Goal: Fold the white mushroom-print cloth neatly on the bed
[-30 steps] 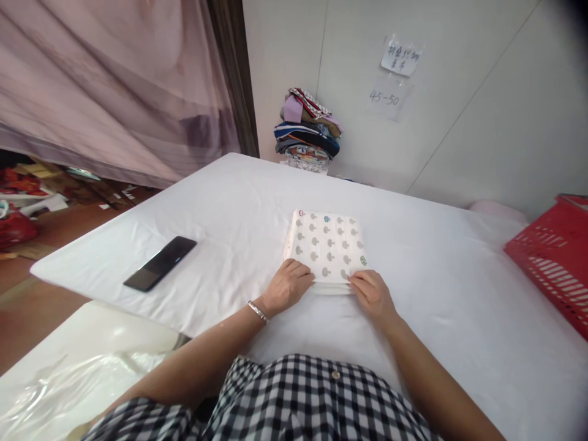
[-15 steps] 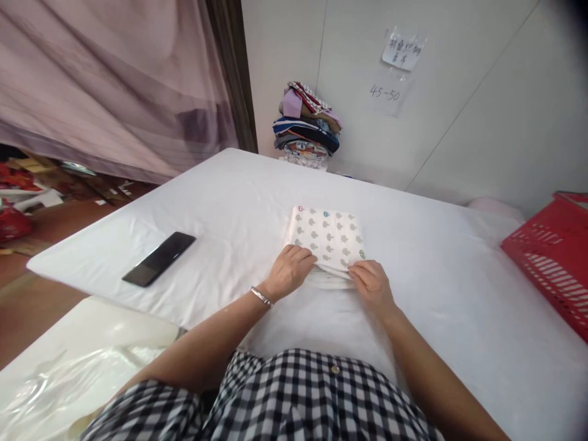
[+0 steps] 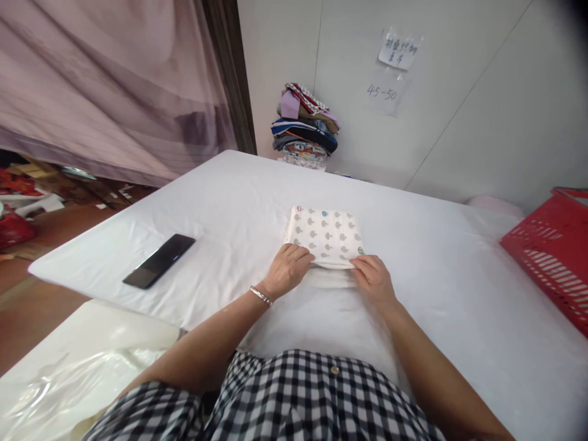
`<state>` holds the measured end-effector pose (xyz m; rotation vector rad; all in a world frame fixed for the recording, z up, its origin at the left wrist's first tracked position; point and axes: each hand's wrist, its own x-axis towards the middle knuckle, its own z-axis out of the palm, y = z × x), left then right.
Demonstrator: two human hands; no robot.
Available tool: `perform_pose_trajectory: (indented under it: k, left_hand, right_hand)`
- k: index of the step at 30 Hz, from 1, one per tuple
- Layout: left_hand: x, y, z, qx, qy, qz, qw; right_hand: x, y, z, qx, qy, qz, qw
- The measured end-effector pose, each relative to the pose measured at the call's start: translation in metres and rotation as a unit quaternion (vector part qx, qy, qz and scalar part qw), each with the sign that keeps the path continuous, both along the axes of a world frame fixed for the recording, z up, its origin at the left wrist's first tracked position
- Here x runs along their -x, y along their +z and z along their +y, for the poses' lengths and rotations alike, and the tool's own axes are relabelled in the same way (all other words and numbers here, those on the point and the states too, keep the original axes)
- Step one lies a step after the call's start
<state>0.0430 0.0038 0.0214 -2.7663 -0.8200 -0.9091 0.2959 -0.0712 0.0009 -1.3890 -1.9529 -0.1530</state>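
Observation:
A folded white cloth [image 3: 325, 236] printed with grey motifs and a few coloured ones lies in front of me on the white-covered table [image 3: 220, 196]. My left hand [image 3: 290, 268] pinches its near edge at the left corner. At the right corner, my right hand [image 3: 373, 278] grips the same edge between thumb and fingers. The top layers are lifted a little, and a plain white lower layer shows beneath, nearer to me. My fingertips are partly hidden by the cloth.
Left of the cloth lies a black phone [image 3: 160, 260]. A red plastic basket [image 3: 551, 245] stands at the right edge. Against the wall is a stack of folded fabrics [image 3: 305, 125]. Clear plastic [image 3: 87, 386] covers a lower surface at front left.
My right hand has raised its corner of the cloth slightly and moved a little away from me. The near edge looks straighter. My left hand has barely shifted.

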Motion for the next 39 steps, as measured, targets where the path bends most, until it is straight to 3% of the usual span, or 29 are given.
perform_pose_trajectory:
  k: [8,20,29,34,39]
  left_hand:
    - [0.003,-0.011,-0.011,0.038,-0.022,0.03,0.999]
    - [0.008,-0.008,-0.009,0.041,-0.028,0.077,0.996]
    - [0.004,-0.004,-0.005,0.024,-0.012,0.076,0.997]
    - [0.005,-0.003,-0.008,0.042,-0.038,0.084,0.995]
    - [0.005,-0.001,-0.01,0.045,-0.011,0.093,0.995]
  right_hand:
    - [0.002,-0.004,-0.008,0.059,0.025,0.001,0.998]
    - [-0.002,0.001,-0.011,0.086,0.071,-0.074,0.991]
    - [-0.003,-0.002,-0.005,0.091,0.065,-0.113,0.987]
    - [-0.001,0.0,-0.001,0.079,0.038,-0.118,0.989]
    - [0.001,0.001,0.001,0.052,0.017,-0.124,0.991]
